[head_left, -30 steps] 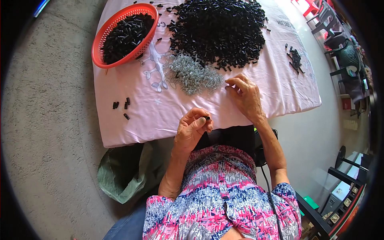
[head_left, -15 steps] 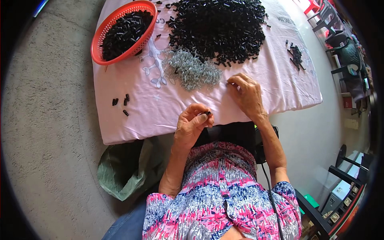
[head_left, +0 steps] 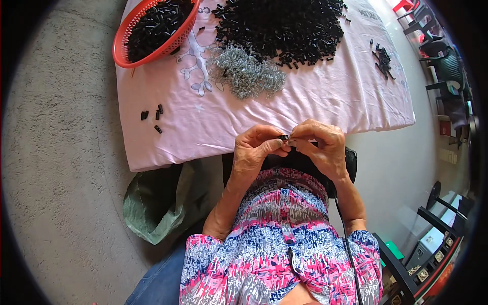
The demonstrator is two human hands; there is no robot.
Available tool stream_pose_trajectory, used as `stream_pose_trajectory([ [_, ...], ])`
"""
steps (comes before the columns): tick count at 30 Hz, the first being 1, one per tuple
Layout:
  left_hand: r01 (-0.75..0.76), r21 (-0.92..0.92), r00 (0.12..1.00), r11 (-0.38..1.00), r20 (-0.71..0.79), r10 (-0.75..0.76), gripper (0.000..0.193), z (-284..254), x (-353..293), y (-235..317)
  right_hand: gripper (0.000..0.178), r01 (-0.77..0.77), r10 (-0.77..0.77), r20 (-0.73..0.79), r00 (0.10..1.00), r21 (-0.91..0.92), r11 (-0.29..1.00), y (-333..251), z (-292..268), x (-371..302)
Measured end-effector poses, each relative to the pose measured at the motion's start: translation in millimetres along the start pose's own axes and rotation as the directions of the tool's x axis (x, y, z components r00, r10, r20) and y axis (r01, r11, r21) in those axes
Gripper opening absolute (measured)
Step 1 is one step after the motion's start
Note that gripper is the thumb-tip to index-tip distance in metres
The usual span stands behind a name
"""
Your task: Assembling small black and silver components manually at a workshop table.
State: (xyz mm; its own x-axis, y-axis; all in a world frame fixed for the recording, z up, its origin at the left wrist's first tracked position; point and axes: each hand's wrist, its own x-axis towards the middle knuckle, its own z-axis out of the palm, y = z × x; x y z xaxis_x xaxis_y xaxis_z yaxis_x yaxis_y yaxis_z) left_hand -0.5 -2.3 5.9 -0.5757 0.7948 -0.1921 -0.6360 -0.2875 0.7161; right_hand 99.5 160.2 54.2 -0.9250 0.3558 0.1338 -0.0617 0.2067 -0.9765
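Over the table's near edge, my two hands meet fingertip to fingertip. Between the thumb and fingers of my left hand (head_left: 252,151) is a small black tube-shaped piece (head_left: 283,137). My right hand (head_left: 324,148) pinches at the end of that piece; whatever tiny part its fingers hold is too small to make out. Beyond them lies a tangled heap of small silvery metal parts (head_left: 249,73). Behind that heap spreads a large pile of similar black pieces (head_left: 279,30). Several loose black pieces (head_left: 158,129) rest on the cloth at the left.
A red-orange plastic basket (head_left: 121,48) of black pieces stands at the far left of the pink cloth-covered table (head_left: 203,137). A small cluster of black parts (head_left: 384,63) lies at the right. An open green sack (head_left: 147,218) sits below the table's left side. Chairs (head_left: 447,68) line the right.
My right hand has come back from beside the silvery heap to my left hand. My left hand has shifted slightly right, still with the black piece.
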Motion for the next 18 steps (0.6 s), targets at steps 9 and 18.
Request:
stream_pose_trajectory([
  [9,-0.007,0.135,1.0,0.991,0.018,0.005,0.014,3.8,-1.1,2.3,0.01,0.142,-0.138,0.032,0.99,-0.226,0.964,-7.0,-1.7,-1.1],
  [18,0.16,-0.372,0.967,0.914,0.245,-0.07,0.012,-4.6,7.3,-10.3,0.034,0.602,-0.625,0.153,0.766,-0.514,0.612,-5.4,-2.9,8.6],
])
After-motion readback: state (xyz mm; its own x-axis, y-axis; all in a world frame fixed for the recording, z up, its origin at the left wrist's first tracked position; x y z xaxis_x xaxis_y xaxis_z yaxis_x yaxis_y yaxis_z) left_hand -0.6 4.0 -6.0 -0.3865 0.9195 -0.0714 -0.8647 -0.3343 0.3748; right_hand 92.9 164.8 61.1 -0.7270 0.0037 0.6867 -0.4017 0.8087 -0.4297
